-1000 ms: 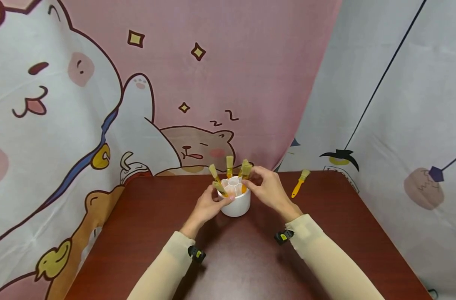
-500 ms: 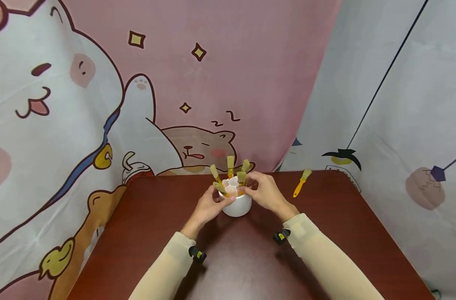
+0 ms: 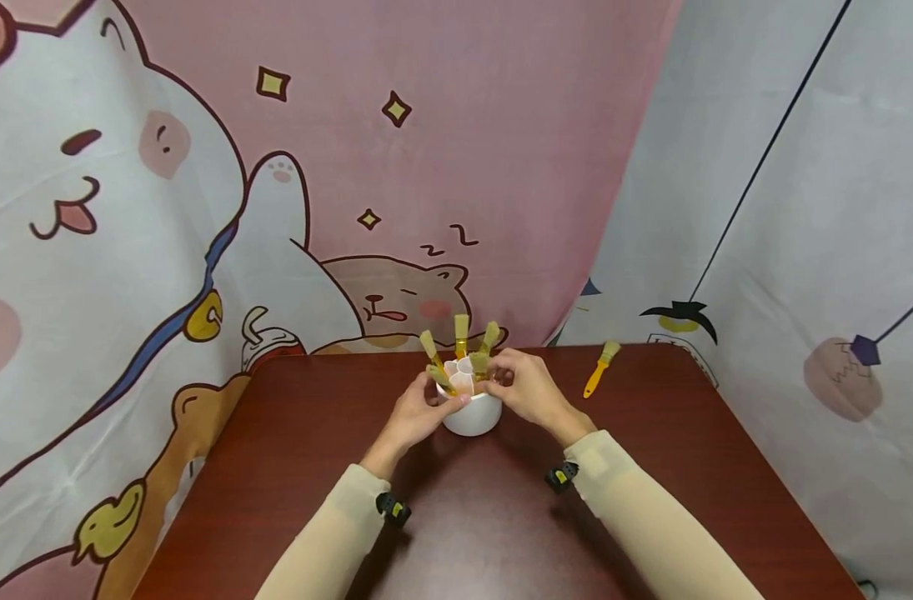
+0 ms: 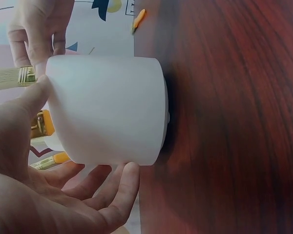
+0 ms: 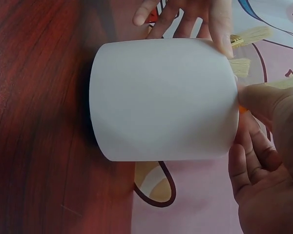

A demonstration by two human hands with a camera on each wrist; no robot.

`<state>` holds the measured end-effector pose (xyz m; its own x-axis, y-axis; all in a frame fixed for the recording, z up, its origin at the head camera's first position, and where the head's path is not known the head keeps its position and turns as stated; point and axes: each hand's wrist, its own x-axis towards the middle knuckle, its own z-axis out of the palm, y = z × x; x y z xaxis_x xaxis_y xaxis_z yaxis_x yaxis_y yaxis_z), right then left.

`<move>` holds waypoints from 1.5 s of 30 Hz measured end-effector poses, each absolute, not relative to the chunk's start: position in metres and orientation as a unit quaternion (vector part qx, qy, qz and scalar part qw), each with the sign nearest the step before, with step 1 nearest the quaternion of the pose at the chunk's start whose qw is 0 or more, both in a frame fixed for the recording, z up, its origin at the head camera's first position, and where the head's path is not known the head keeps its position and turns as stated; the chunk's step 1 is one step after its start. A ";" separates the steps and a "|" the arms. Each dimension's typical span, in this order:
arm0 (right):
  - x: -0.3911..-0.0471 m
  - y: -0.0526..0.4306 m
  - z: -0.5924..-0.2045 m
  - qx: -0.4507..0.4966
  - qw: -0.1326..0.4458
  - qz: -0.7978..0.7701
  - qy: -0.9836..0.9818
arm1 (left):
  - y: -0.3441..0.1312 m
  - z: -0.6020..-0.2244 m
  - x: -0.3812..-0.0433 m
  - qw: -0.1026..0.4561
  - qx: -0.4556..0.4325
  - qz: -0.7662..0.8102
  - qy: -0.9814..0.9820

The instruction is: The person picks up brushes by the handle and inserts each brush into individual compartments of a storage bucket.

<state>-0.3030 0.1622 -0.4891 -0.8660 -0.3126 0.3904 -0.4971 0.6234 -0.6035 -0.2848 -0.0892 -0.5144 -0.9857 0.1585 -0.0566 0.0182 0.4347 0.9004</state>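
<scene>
A white round holder (image 3: 473, 420) with several inner compartments stands on the table, with several yellow-handled paintbrushes bristles-up in it. My left hand (image 3: 414, 414) holds its near left side, thumb at the rim (image 4: 48, 85) and fingers along the wall, as the left wrist view shows. My right hand (image 3: 534, 392) is at the right rim and pinches the handle of a paintbrush (image 3: 479, 364) by its lower part. That handle is mostly hidden by the fingers and the holder wall. Other brushes (image 3: 461, 327) lean outward at the back and left.
One more paintbrush (image 3: 601, 369) lies on the dark red table (image 3: 336, 433) to the right of the holder, near the back edge. A cartoon-printed cloth (image 3: 501, 167) hangs right behind the table.
My right hand has moved slightly left and down, with the paintbrush it pinches going lower into the holder's front right. My left hand has stayed on the holder.
</scene>
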 end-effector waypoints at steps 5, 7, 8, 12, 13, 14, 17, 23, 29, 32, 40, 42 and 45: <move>-0.302 0.163 -0.488 0.231 0.108 0.376 -0.891 | -0.089 -0.513 -0.284 0.068 0.052 0.527 0.846; -0.302 0.164 -0.488 0.238 0.109 0.374 -0.890 | -0.089 -0.513 -0.284 0.068 0.052 0.528 0.845; -0.301 0.165 -0.488 0.240 0.107 0.373 -0.890 | -0.089 -0.513 -0.285 0.068 0.052 0.528 0.845; -0.300 0.167 -0.487 0.249 0.103 0.371 -0.889 | -0.088 -0.515 -0.286 0.067 0.054 0.524 0.847; -0.299 0.168 -0.487 0.250 0.099 0.372 -0.889 | -0.088 -0.515 -0.286 0.067 0.054 0.523 0.848; -0.299 0.169 -0.487 0.251 0.095 0.372 -0.889 | -0.088 -0.515 -0.286 0.067 0.054 0.522 0.849; -0.297 0.172 -0.488 0.255 0.091 0.374 -0.887 | -0.088 -0.516 -0.286 0.069 0.056 0.521 0.849; -0.294 0.175 -0.486 0.260 0.088 0.378 -0.884 | -0.088 -0.519 -0.288 0.073 0.058 0.524 0.847; -0.292 0.177 -0.485 0.260 0.097 0.363 -0.889 | -0.087 -0.518 -0.289 0.073 0.058 0.530 0.843; -0.290 0.178 -0.484 0.262 0.105 0.364 -0.888 | -0.087 -0.518 -0.289 0.073 0.058 0.530 0.843; -0.283 0.186 -0.482 0.254 0.131 0.362 -0.887 | -0.086 -0.516 -0.288 0.073 0.057 0.530 0.843; -0.281 0.190 -0.481 0.252 0.138 0.362 -0.887 | -0.086 -0.516 -0.288 0.072 0.056 0.531 0.843; -0.278 0.196 -0.480 0.249 0.146 0.365 -0.885 | -0.086 -0.515 -0.288 0.072 0.055 0.531 0.843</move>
